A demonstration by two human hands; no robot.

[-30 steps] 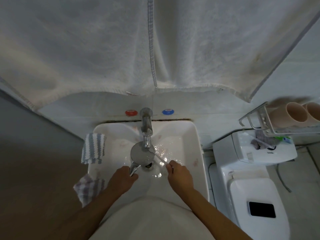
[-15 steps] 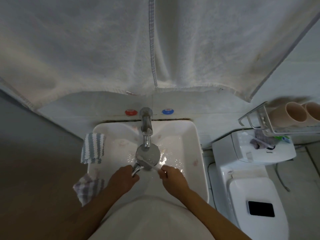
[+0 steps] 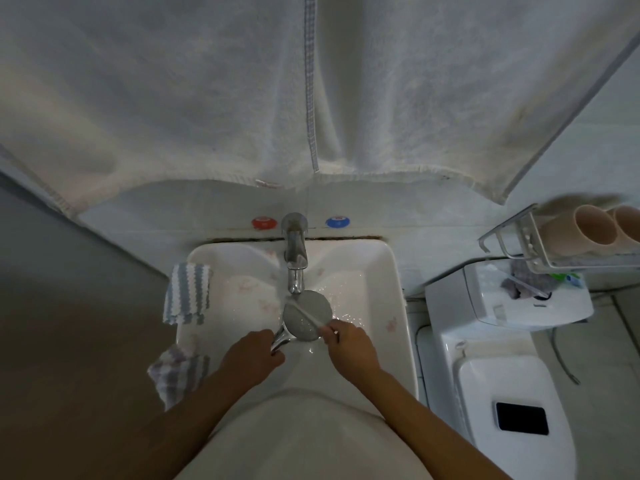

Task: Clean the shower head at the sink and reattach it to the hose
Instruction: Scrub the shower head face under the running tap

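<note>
At the far left, two striped cloths hang over the sink's [image 3: 398, 299] rim: a blue-and-white one [image 3: 188, 294] farther back, and a greyer one [image 3: 176, 370] nearer me, its lower end lost in shadow. My left hand [image 3: 251, 353] is wrapped round the chrome handle of the shower head [image 3: 306, 315], so most of the handle is covered and only a short bright piece shows. The round, grey face of the head is turned up at me over the middle of the basin, just under the tap [image 3: 294, 258]; it looks wet, and its nozzles are too small to make out. My right hand [image 3: 349, 342] pinches a thin white brush [image 3: 306, 313] lying across that face; its bristle end is blurred. At right, a toilet [image 3: 502, 375] stands below a wire rack [image 3: 519, 244] cut off by the frame.
</note>
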